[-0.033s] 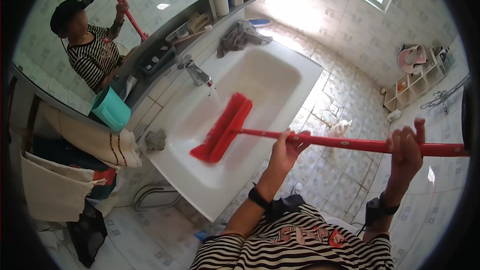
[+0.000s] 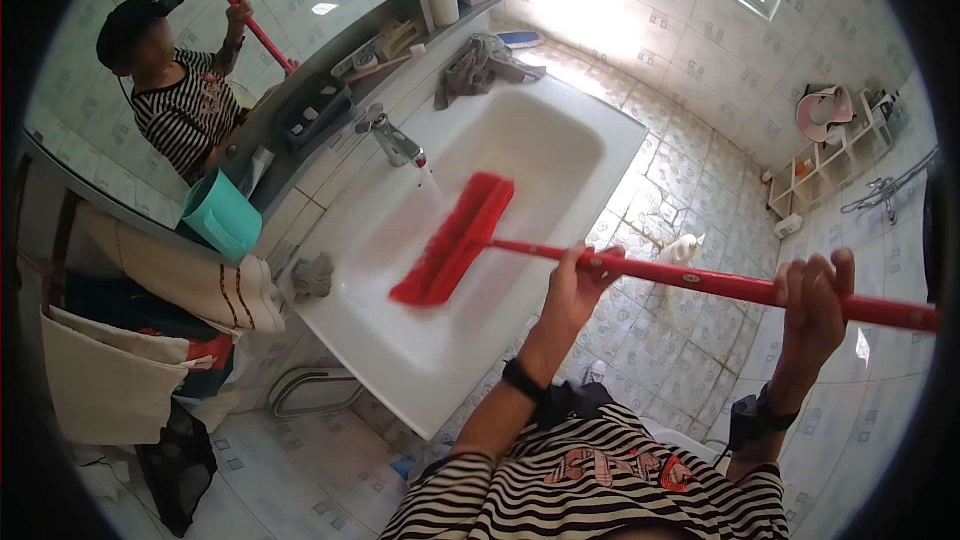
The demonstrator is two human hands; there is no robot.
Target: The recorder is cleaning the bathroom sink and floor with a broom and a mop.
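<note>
A red broom (image 2: pixel 455 245) lies across the white sink (image 2: pixel 385 370), its bristled head down in the basin below the faucet (image 2: pixel 398 148). A faint pale stream shows under the spout. The red handle slants right over the sink's near edge. My left hand (image 2: pixel 582 285) is wrapped round the handle close to the head. Farther up, near the right rim of the view, my right hand (image 2: pixel 815 305) grips the same handle, its index finger partly raised. Blurred bristles hide some of the basin.
Grey cloth (image 2: pixel 485 68) rests on the sink's far corner, a small grey rag (image 2: pixel 313 276) on its left corner. A teal cup (image 2: pixel 222 215) stands below the mirror (image 2: pixel 190 50). Towels (image 2: pixel 110 370) hang left. A white shelf (image 2: pixel 835 170) is at the right wall.
The broom head has shifted slightly up and to the right in the basin. The handle's right end has dipped a little. Both hands keep their hold.
</note>
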